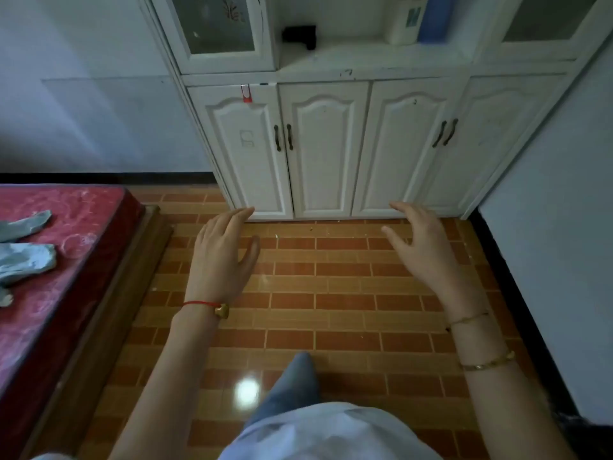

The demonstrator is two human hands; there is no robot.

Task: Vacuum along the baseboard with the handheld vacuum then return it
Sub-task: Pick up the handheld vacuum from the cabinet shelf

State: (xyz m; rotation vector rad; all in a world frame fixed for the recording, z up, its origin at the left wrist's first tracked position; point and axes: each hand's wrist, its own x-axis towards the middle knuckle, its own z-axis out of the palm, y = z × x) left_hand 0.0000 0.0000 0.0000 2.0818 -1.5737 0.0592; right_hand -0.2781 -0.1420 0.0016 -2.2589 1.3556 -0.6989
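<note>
Both hands, left hand (220, 250) and right hand (423, 244), hang open and empty over the tiled floor (331, 310). No handheld vacuum is identifiable; a dark object (300, 35) on the cabinet (325, 144) shelf might be it. If so, probably light, rigid, gripped by its handle. Crumbs (311, 229) lie by the cabinet base.

Open tiled floor (331, 293) between bed (66, 260) and wall (547, 260) — cabinet (325, 154) ahead.
</note>
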